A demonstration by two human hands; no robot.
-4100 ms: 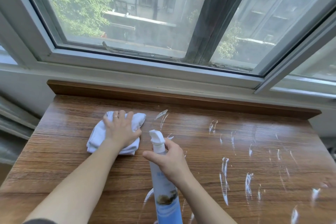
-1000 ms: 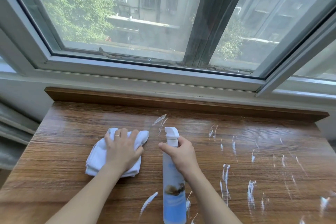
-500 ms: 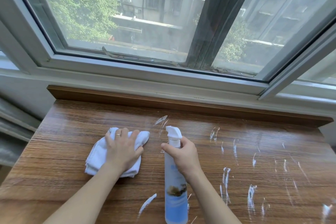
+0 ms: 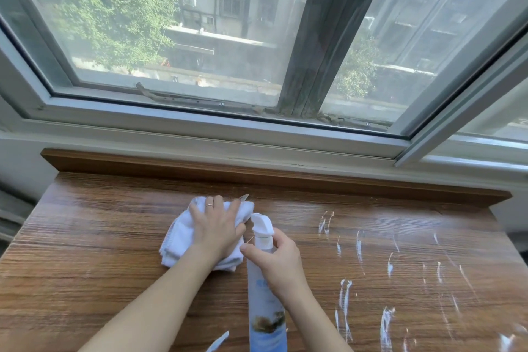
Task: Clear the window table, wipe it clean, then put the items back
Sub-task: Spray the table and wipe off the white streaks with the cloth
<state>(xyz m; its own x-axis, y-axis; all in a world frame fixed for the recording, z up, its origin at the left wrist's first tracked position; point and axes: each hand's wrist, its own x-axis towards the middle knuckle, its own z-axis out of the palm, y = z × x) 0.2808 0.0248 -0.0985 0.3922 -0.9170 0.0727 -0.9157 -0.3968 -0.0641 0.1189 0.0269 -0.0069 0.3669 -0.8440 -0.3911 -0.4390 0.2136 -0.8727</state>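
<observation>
My left hand [image 4: 215, 230], flat with fingers spread, hides most of the folded cloth [image 4: 183, 240] mid-table [image 4: 85, 251], now further right against the spray bottle [image 4: 264, 288] my right hand [image 4: 278, 261] grips, its base cut off, foam streaks [image 4: 344, 303] blurred at right.

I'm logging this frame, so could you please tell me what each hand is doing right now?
Left hand: open, pressing flat on the cloth.
Right hand: closed around the spray bottle.
</observation>
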